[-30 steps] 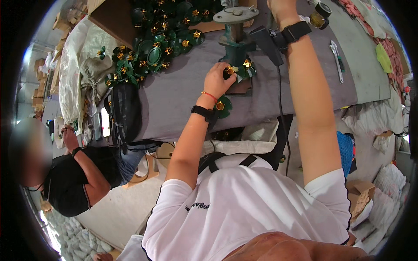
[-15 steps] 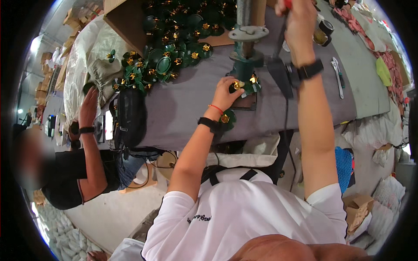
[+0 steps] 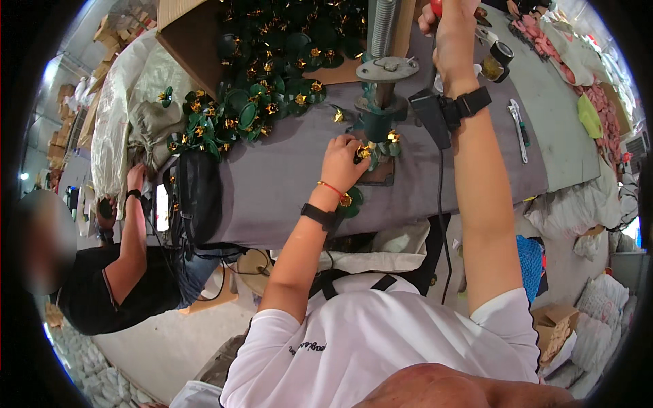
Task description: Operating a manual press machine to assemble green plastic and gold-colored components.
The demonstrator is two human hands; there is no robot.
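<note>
A green hand press with a spring column stands on the grey-covered table ahead of me. My left hand is at its base, thumb and fingers closed on a small gold flower ornament. Another gold-topped green piece sits at the press's foot, beside my fingertips. High on the right, my right hand is wrapped round the press lever, whose red end shows above it. A green disc with a gold flower lies beside my left wrist. Left of the press is a loose gold-and-green piece.
Many green discs with gold flowers spill from a cardboard box. A black bag lies at left, near a co-worker's hand. An adjustable wrench and tape rolls lie right. A black cable hangs down.
A gold-and-green piece now shows left of the press. My left hand sits slightly lower and left in view, my right hand slightly left and higher. The co-worker's raised hand has come down.
</note>
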